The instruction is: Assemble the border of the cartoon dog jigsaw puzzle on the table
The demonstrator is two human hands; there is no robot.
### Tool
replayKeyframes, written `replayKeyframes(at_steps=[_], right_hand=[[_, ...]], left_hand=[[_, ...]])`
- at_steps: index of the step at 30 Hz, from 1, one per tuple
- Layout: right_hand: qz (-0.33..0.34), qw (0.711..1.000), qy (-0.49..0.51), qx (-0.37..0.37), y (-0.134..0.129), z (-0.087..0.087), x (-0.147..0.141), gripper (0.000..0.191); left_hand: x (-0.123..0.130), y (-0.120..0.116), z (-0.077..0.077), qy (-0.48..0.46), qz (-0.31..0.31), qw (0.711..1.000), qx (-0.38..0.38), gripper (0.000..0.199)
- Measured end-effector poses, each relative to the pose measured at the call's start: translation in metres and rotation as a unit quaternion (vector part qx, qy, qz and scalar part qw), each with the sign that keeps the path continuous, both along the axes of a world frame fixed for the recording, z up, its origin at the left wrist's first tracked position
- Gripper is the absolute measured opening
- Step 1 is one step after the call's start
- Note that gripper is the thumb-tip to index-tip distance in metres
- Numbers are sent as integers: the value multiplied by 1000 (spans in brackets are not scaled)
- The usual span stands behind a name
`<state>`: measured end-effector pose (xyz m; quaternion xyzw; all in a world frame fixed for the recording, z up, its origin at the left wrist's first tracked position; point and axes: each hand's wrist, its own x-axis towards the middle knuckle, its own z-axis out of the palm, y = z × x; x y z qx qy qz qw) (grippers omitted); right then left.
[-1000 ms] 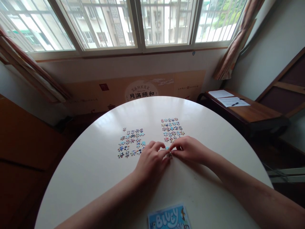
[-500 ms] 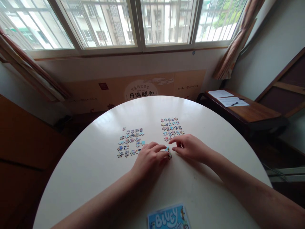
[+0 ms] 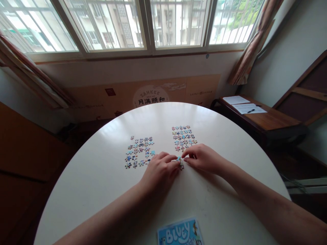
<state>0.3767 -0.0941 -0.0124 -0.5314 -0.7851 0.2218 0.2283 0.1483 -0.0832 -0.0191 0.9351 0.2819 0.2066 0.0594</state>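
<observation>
A short strip of joined jigsaw pieces [image 3: 181, 164] lies on the white table in front of me, with light blue at its far end. My left hand [image 3: 161, 170] rests over its left side, thumb and fingers closed on it and covering part of it. From the right, my right hand [image 3: 203, 156] has its index fingertip and thumb drawn together at the strip's far right edge. Loose jigsaw pieces [image 3: 141, 149] lie in rows left of my hands. Beyond my right hand is another block of loose pieces [image 3: 182, 137].
The round white table [image 3: 102, 190] carries a blue puzzle box marked BLUEY [image 3: 180, 233] at its near edge. To the right stands a wooden side table [image 3: 278, 117] with papers [image 3: 249, 109] and a pen. A barred window and curtains are behind.
My right index fingertip has come down and nearer to the thumb, to the strip's edge. My left hand has stayed nearly in place on the strip.
</observation>
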Motion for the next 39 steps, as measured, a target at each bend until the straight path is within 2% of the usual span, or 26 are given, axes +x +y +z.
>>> replayKeyframes(at_steps=[18, 24, 28, 39], right_hand=[[1, 1000, 24, 0, 1, 1, 3, 16], [3, 999, 33, 2, 1, 5, 7, 16], [18, 1000, 20, -6, -1, 8, 7, 13], [49, 998, -29, -20, -6, 9, 0, 12]], left_hand=[[0, -2, -2, 16, 1, 1000, 9, 21], [-4, 0, 6, 17, 20, 999, 23, 21], [-6, -2, 8, 39, 38, 999, 0, 17], [-7, -4, 5, 25, 24, 999, -20, 25]])
